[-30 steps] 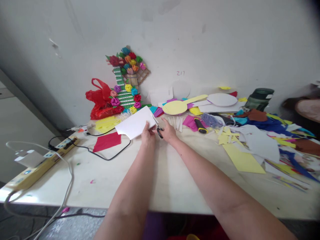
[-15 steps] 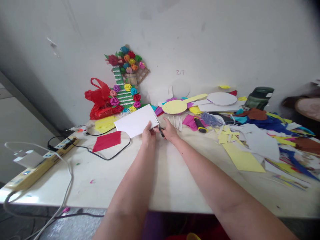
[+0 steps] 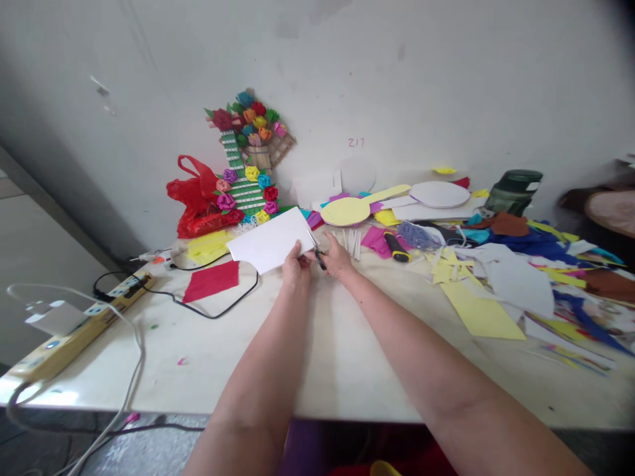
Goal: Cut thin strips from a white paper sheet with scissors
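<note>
A white sheet [image 3: 270, 241] is held up at a slant above the table by my left hand [image 3: 296, 264], whose thumb lies on its lower right part. Scissors [image 3: 320, 256] with dark handles are in my right hand [image 3: 338, 259], their blades at the right edge of the sheet. Both hands are close together. Below the sheet on the left lies a red piece [image 3: 211, 281]. A yellow paddle-shaped cutout [image 3: 346, 211] rests just behind my right hand, with thin white sticks [image 3: 354, 243] near it.
A power strip [image 3: 84, 327] with cables is at the left. Behind stand a red bag [image 3: 196, 201] and a flower-decorated guitar shape [image 3: 248, 192]. To the right are a yellow-black cutter [image 3: 397, 246], paper scraps [image 3: 516, 274] and a green bottle [image 3: 513, 192].
</note>
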The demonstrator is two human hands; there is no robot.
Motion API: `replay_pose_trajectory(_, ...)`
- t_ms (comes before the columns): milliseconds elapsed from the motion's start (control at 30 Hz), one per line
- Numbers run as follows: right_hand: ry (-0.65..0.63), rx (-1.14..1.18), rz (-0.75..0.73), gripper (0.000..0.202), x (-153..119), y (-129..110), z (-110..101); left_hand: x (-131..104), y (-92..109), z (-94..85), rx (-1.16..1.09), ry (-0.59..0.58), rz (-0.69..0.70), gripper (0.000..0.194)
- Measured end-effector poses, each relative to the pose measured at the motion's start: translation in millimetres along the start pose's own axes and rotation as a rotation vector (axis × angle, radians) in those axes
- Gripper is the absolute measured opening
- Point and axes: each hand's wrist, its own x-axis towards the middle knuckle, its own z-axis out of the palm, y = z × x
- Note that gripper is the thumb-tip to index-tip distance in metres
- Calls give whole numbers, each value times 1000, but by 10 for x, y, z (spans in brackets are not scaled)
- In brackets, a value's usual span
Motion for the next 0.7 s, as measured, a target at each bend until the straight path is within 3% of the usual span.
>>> replay_pose_trajectory(700,59,-41,-73,75,-34,-20,50,51,7,-20,-47,13,5,16)
